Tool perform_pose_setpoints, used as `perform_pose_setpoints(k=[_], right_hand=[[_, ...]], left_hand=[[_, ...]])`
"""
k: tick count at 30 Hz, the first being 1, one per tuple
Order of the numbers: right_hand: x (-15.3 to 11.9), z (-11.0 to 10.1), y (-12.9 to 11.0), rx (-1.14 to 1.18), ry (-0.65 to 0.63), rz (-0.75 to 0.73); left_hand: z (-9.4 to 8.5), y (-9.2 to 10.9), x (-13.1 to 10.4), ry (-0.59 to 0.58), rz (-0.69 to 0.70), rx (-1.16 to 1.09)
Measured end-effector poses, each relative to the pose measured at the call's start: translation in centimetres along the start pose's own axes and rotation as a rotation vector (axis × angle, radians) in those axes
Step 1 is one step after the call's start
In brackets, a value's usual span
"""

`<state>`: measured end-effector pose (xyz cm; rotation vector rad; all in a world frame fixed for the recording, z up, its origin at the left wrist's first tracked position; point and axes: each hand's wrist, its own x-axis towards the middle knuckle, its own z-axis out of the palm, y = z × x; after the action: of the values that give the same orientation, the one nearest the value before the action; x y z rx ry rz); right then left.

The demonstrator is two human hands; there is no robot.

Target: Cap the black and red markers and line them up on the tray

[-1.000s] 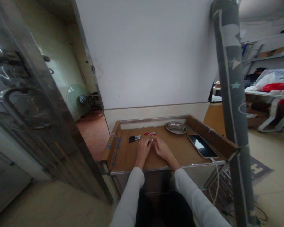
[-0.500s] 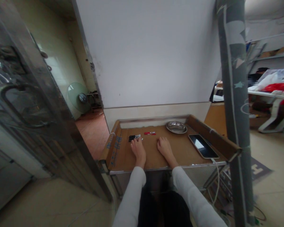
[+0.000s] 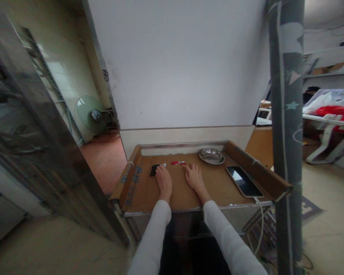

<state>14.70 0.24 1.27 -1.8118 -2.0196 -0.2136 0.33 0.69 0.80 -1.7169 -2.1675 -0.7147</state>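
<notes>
My hands flat on the desk [image 3: 218, 187].
Left hand [image 3: 164, 179] released, fingertips at the black pens [image 3: 154, 169]; right hand [image 3: 193, 177] released, red pen [image 3: 178, 163] at its 11 o'clock.

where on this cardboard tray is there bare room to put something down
Bare patches: between the right hand and the phone; the near strip left of the left hand. It is crowded at the far edge: black markers, red marker, steel dish.

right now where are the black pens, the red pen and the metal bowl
black pens [image 3: 154, 169], head view, middle of the bundle
red pen [image 3: 178, 162], head view, middle of the barrel
metal bowl [image 3: 211, 156], head view, inner base
</notes>
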Motion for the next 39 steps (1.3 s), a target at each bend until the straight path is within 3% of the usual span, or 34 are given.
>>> perform_pose_setpoints(k=[13, 31, 39], right_hand=[[1.0, 0.6, 0.2, -0.005, 0.000, 0.017], [1.0, 1.2, 0.5, 0.009, 0.024, 0.024], [0.8, 1.0, 0.6, -0.021, 0.010, 0.053]], left_hand=[[1.3, 1.5, 1.2, -0.050, 0.333, -0.168], [1.8, 1.6, 1.4, -0.108, 0.381, -0.160], [1.8, 1.7, 1.4, -0.067, 0.385, -0.157]])
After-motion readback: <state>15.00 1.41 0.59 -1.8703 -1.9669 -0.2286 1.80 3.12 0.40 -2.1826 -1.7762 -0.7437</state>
